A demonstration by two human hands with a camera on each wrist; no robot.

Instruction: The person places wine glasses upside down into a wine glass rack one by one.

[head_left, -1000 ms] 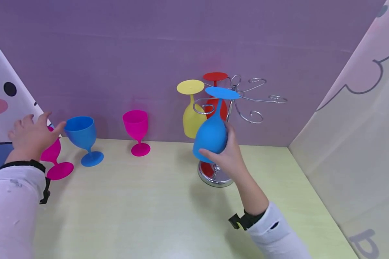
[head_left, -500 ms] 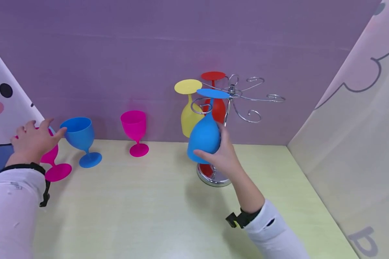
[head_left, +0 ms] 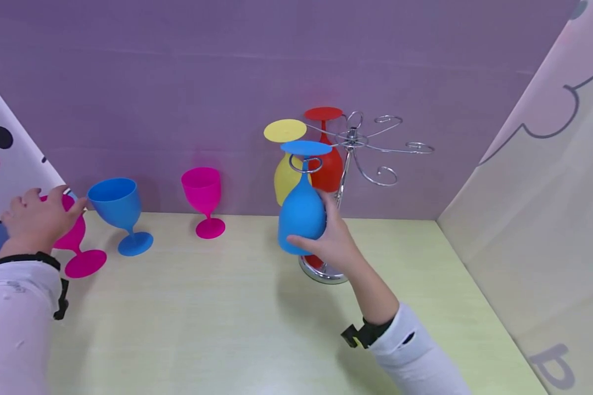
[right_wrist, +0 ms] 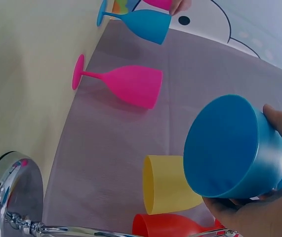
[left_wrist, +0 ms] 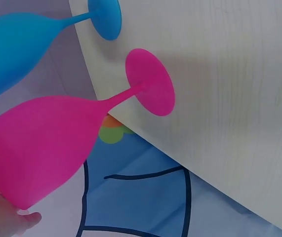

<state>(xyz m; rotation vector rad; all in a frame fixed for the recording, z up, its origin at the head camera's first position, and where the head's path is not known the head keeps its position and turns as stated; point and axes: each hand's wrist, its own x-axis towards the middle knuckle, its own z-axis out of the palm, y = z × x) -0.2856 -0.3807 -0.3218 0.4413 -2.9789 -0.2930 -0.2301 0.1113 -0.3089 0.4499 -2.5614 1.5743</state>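
My right hand point(head_left: 337, 238) grips the bowl of an upside-down blue goblet point(head_left: 300, 214). Its stem is at the curled end of an arm of the chrome goblet rack point(head_left: 353, 144), its foot above the wire. Beside it on the rack hang a yellow goblet point(head_left: 285, 130) and a red goblet point(head_left: 328, 167), both inverted. At the far left, my left hand point(head_left: 35, 222) is over the rim of an upright pink goblet point(head_left: 85, 264), fingers spread and loosely bent. In the left wrist view only part of that hand shows, by the pink goblet's point(left_wrist: 52, 143) rim.
A second blue goblet point(head_left: 116, 203) stands upright just right of my left hand. Further right is another upright pink goblet point(head_left: 202, 189). Behind the pale table point(head_left: 202, 318) rises a purple backdrop point(head_left: 227, 99). More bare wire arms point(head_left: 387, 151) reach out on the rack's right side.
My right hand has moved left and slightly toward me with the inverted blue goblet, bringing its stem to the wire curl. The left hand has shifted slightly left and down, staying by the pink goblet.
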